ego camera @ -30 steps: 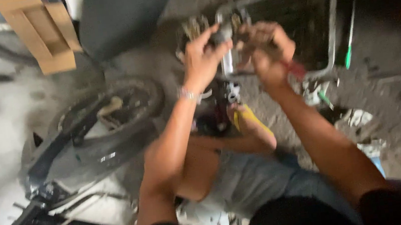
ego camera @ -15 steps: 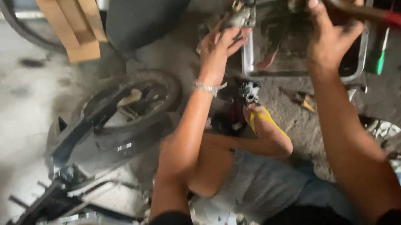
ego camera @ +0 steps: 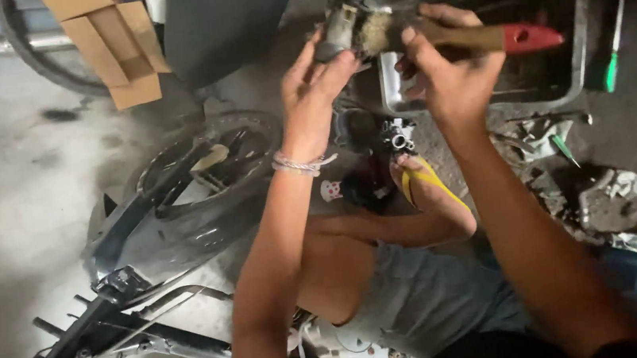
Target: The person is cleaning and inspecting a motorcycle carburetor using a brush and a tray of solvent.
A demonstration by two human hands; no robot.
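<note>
Nearest the camera, at the bottom edge, the person's bent knee in grey shorts [ego camera: 421,303] fills the middle, with a foot in a yellow-strapped sandal [ego camera: 428,190] resting on the concrete floor [ego camera: 5,239] just beyond it. To the left of the leg lie a dark metal frame [ego camera: 105,339] and, further out, a wheel with its tyre [ego camera: 198,177] flat on the floor. A small metal carburettor-like part [ego camera: 399,136] sits on the floor just beyond the sandal's toe. Crumpled rags [ego camera: 600,195] lie to the right. Above these, both forearms reach away from the body. The left hand [ego camera: 312,88] has its fingers [ego camera: 334,73] wrapped up around a small grimy metal part [ego camera: 345,24], gripping it from below, thumb spread out to the side. The right hand [ego camera: 446,68] is clenched around the wooden handle of a paintbrush [ego camera: 470,38] with a red end, its bristles pressed against the part. Both are held over the near corner of a dark metal tray [ego camera: 582,37] on the floor. A green-handled screwdriver [ego camera: 613,65] lies beside the tray, and cardboard pieces [ego camera: 111,43] stand far left.
</note>
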